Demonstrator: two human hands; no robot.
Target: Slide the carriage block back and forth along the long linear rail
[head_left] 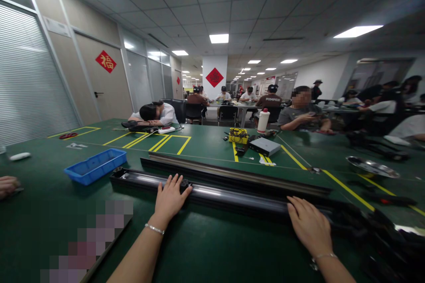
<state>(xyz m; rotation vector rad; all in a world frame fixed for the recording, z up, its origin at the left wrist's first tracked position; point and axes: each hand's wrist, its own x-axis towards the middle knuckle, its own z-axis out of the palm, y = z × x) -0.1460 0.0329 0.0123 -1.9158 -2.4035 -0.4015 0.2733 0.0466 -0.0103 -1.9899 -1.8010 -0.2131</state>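
A large open workroom with ceiling light panels holds a broad dark green table [206,239] marked with yellow tape lines. Across it lies a long black metal rail with a shiny rounded top [232,196], running from left to lower right. The left hand [171,196] rests flat on the rail left of its middle, fingers spread and laid over the top, pinching nothing; a thin silver bracelet [154,229] circles that wrist. The right hand [308,223] lies palm down on the rail further right, fingers loosely together and extended, also gripping nothing. Just behind the rail, parallel to it, sits a second long dark rail strip [239,174]. Left of the rail's left end stands a shallow blue plastic tray [96,166]. Well behind the rail are a yellow box holding cables [238,135], a flat grey device [264,146] and a white bottle with a red cap [263,120]. Right of the rail lies a round metal dish [372,166]. At the table's left edge, another person's hand [7,185] shows.
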